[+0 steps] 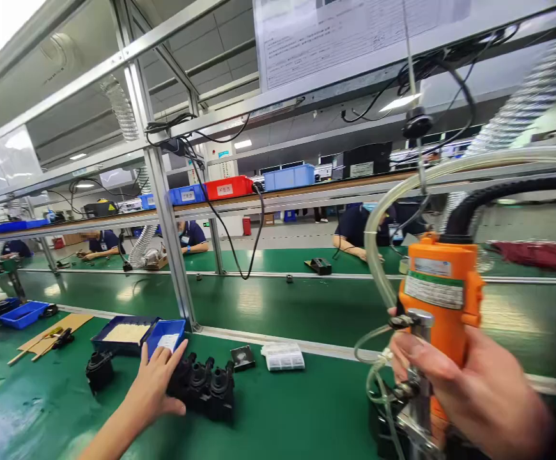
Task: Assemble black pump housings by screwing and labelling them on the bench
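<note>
Head view: two hands at green bench.
Left hand [156, 383] lies open on black part cluster [204, 385]; right hand [474, 390] grips orange power screwdriver [443, 300].

My left hand [156, 383] rests flat against a black moulded part [206, 385] on the green bench [282, 421], just below a small blue bin [165, 335]. My right hand [474, 393] grips an orange power tool [443, 300] upright, clear tubing [378, 255] looping beside it.
</note>
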Motion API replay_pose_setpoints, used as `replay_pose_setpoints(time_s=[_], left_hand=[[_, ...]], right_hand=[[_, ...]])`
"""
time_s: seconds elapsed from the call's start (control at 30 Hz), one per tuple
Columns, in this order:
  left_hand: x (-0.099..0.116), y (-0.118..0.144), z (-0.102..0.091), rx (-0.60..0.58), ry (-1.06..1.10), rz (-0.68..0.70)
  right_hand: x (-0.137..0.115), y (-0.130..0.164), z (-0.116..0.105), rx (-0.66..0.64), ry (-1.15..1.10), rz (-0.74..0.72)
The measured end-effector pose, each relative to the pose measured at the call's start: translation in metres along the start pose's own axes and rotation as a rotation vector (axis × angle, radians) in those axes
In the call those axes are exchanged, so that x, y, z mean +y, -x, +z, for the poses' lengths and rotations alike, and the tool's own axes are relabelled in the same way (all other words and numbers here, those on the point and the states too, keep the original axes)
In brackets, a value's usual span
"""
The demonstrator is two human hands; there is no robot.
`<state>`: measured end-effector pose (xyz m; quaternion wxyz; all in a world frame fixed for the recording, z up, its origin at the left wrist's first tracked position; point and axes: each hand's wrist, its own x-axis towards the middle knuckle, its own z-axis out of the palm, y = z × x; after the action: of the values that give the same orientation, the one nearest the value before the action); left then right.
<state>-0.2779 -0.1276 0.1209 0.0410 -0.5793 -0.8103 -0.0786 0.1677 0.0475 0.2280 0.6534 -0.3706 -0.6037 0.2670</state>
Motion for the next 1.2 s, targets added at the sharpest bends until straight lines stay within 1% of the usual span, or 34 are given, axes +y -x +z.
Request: replay_pose_setpoints(time_s=[0.07,0.1,0.17,0.2,0.23,0.3,0.4,0.47,0.5,0.57,0.63,0.7,0.77,0.87,0.97,1.03,1.13,1.2], left_hand=[[0.036,-0.006,-0.001,0.019,0.125,0.151],[0.055,-0.011,-0.001,0.003,0.176,0.241],[0.094,-0.023,0.000,-0.083,0.204,0.395],[0.114,-0.030,0.001,-0.133,0.178,0.445],[0.132,-0.037,0.003,-0.166,0.144,0.480],[0.164,-0.048,0.008,-0.174,0.125,0.516],[0.200,-0.055,0.025,-0.153,0.275,0.552],[0.216,-0.054,0.043,-0.189,0.396,0.576],[0.223,-0.053,0.053,-0.221,0.442,0.577],[0.235,-0.051,0.076,-0.291,0.547,0.532],[0.246,-0.050,0.095,-0.343,0.775,0.473],[0.254,-0.051,0.109,-0.368,1.038,0.451],[0.260,-0.051,0.116,-0.396,1.204,0.474],[0.264,-0.051,0.124,-0.448,1.271,0.482],[0.262,-0.049,0.135,-0.485,1.315,0.467],[0.260,-0.046,0.144,-0.466,1.366,0.471],[0.262,-0.040,0.155,-0.423,1.497,0.515],[0.265,-0.035,0.159,-0.436,1.554,0.541]], right_hand=[[-0.016,-0.001,-0.001,-0.142,0.038,0.053],[-0.022,-0.001,-0.001,-0.178,0.031,0.072],[-0.027,0.002,0.000,-0.182,-0.012,0.080],[-0.027,0.004,0.001,-0.190,-0.031,0.083],[-0.025,0.005,0.002,-0.198,-0.049,0.084],[-0.020,0.008,0.003,-0.213,-0.080,0.084],[-0.012,0.009,0.002,-0.229,-0.116,0.090],[-0.009,0.008,0.003,-0.229,-0.126,0.088],[-0.008,0.008,0.003,-0.227,-0.125,0.082],[-0.007,0.007,0.005,-0.212,-0.114,0.067],[-0.007,0.005,0.008,-0.172,-0.091,0.038],[-0.006,0.003,0.011,-0.106,-0.062,-0.004],[-0.004,0.002,0.014,-0.051,-0.045,-0.043],[-0.001,0.001,0.019,0.009,-0.064,-0.077],[0.000,0.003,0.026,0.057,-0.111,-0.083],[-0.001,0.004,0.031,0.070,-0.140,-0.080],[0.000,0.004,0.035,0.066,-0.154,-0.077],[0.002,0.003,0.035,0.061,-0.149,-0.064]])
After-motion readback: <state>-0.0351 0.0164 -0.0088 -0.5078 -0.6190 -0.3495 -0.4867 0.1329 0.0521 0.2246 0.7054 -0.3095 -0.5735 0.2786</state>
